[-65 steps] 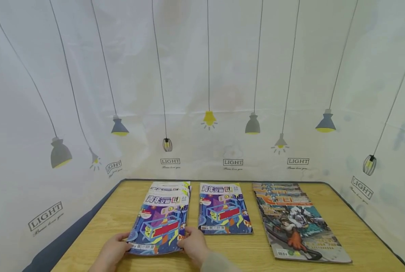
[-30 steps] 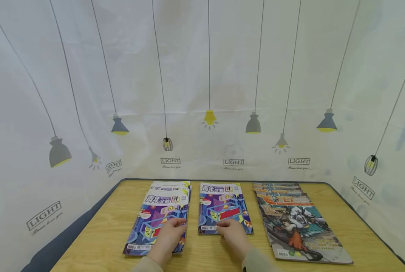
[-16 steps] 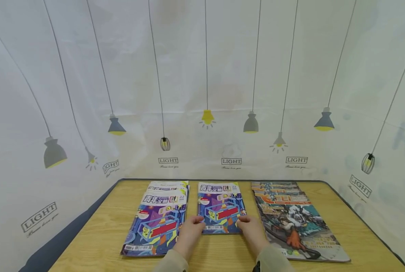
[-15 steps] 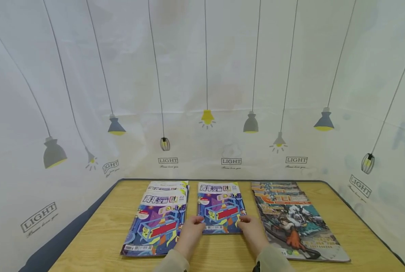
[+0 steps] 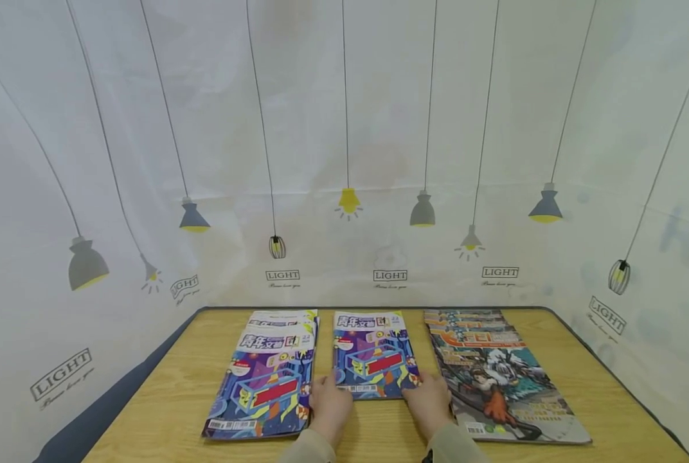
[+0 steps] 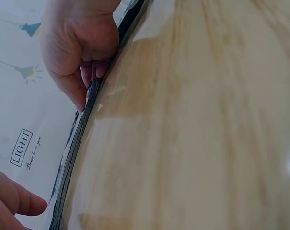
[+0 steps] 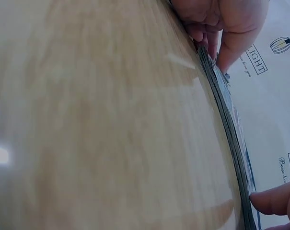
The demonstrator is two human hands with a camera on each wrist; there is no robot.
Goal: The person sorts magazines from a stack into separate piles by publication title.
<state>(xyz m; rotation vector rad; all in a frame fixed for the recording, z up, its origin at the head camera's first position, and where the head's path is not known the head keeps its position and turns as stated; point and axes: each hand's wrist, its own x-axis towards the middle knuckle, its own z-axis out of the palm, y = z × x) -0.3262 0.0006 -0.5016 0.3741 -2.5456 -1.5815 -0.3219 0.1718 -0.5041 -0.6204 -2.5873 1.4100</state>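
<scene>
A purple magazine (image 5: pixel 373 354) with a white title band lies in the middle of the table in the head view. My left hand (image 5: pixel 330 405) holds its near left corner and my right hand (image 5: pixel 428 400) its near right corner. In the left wrist view the right hand (image 6: pixel 80 52) pinches the magazine edge (image 6: pixel 70 167), thumb over the cover and fingers beneath; the left thumb (image 6: pixel 29 201) is at the lower left. From the right wrist, the left hand (image 7: pixel 221 26) pinches likewise, with the right thumb (image 7: pixel 274 197) at the cover. The edge shows several layers.
Left of the hands lies a fanned pile of matching purple magazines (image 5: pixel 263 379). To the right, close by the right hand, is a fanned pile of larger comic-style magazines (image 5: pixel 506 386). They share a wooden table (image 5: pixel 171 386), backed by a white curtain (image 5: pixel 344 128) printed with lamps.
Both hands have left the near corners of the left pile and moved right to the middle magazine, where they now grip its near corners. The magazines look unmoved; the view has shifted slightly.
</scene>
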